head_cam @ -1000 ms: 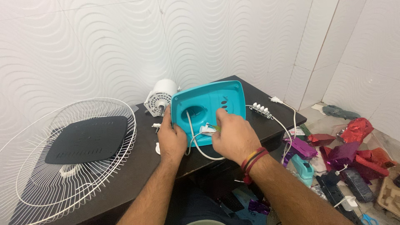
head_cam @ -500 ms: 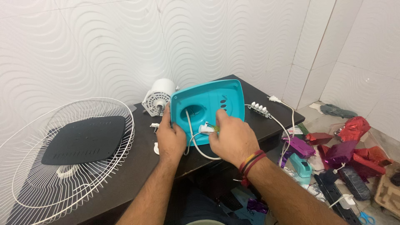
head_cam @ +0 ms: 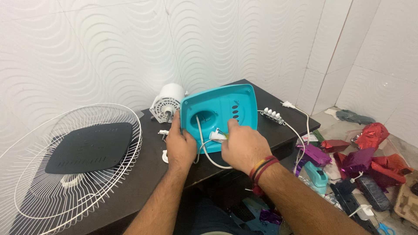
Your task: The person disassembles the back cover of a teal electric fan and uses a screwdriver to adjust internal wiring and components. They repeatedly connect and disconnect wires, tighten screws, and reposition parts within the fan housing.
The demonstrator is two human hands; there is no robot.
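A teal plastic fan base (head_cam: 226, 109) is tipped up on the dark table (head_cam: 130, 187), its hollow underside facing me. My left hand (head_cam: 180, 146) grips its left edge. My right hand (head_cam: 244, 146) rests on the lower right of the base, with its fingers pinching a small white part (head_cam: 216, 135) joined to coloured wires. A white cord (head_cam: 204, 148) runs out of the base's hole and loops below it. Just behind the base on the table lies a white fan motor (head_cam: 167, 102).
A white wire fan guard (head_cam: 56, 191) lies at the left with a black plate (head_cam: 89, 146) on it. A white switch block (head_cam: 272, 115) and plug cord (head_cam: 300, 117) lie at the right. Foil wrappers and parts litter the floor (head_cam: 361, 161).
The base and both hands have stayed nearly still. My right fingers have shifted slightly on the white wired part.
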